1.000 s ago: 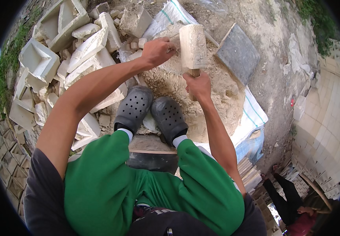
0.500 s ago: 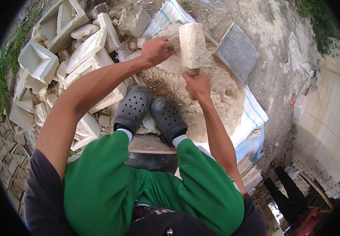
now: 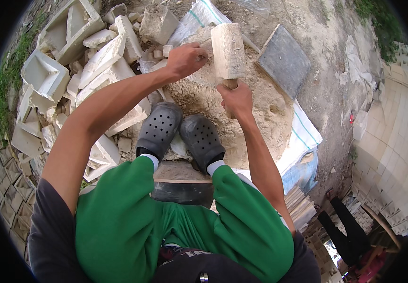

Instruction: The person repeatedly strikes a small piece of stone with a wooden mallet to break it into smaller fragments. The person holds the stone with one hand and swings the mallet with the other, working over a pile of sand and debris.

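My right hand [image 3: 238, 98] is wrapped round the short handle of a wooden mallet [image 3: 228, 52], whose thick pale head stands up above the fist. The mallet is held over a heap of crushed, powdery pale material [image 3: 256, 122]. To its left my left hand [image 3: 186, 61] is curled closed, the fingertips bent in toward the mallet head. Whatever those fingers may hold is hidden. Below that hand lies the uneven, crumbly edge of the heap, just in front of my grey clogs.
Broken white moulds and chunks [image 3: 102, 63] pile up at the left. A white sheet with blue-green stripes [image 3: 303, 123] lies under the heap. A flat grey slab [image 3: 284, 61] rests at the right. Another person's dark-clothed legs [image 3: 348, 226] show at the lower right.
The mallet head has shifted slightly up and left in my right hand. My left hand stays nearly in place, still curled.
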Demonstrator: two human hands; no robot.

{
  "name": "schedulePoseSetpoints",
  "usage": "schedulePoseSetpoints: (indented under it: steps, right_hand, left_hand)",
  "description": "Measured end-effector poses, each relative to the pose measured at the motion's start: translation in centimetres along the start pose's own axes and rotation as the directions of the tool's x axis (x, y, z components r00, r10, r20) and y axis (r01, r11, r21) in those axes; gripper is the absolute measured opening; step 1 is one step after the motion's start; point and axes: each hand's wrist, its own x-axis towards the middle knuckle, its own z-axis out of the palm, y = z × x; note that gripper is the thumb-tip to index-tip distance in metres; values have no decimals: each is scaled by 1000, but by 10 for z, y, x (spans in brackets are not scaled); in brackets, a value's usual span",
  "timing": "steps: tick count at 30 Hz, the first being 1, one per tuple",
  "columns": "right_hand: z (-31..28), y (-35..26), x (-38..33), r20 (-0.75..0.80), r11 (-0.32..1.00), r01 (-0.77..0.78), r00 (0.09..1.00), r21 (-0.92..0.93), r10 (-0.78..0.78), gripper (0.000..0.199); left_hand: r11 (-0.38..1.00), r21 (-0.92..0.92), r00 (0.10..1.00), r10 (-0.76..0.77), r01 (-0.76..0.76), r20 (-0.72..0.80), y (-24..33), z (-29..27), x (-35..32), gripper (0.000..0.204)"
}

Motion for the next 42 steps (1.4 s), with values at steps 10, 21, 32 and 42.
schedulePoseSetpoints:
  steps: [10, 21, 32, 42]
  right_hand:
    - [18, 39, 28, -35, 982, 160, 986, -102, -164, 43]
    - [12, 22, 5, -85, 970, 239, 969, 52, -234, 29]
    - [-5, 39, 7, -41, 989, -35, 998, 145, 41, 38]
    - [-4, 37, 4, -27, 998, 51, 998, 46, -50, 41]
  left_hand:
    - [999, -16, 999, 38, -38, -24, 0, 3, 2, 14]
    - [999, -26, 999, -24, 23, -34, 3, -2, 0, 21]
    - [999, -37, 1000, 28, -28, 10, 4, -1, 5, 19]
    - [998, -5, 998, 69, -69, 2, 12, 0, 6, 18]
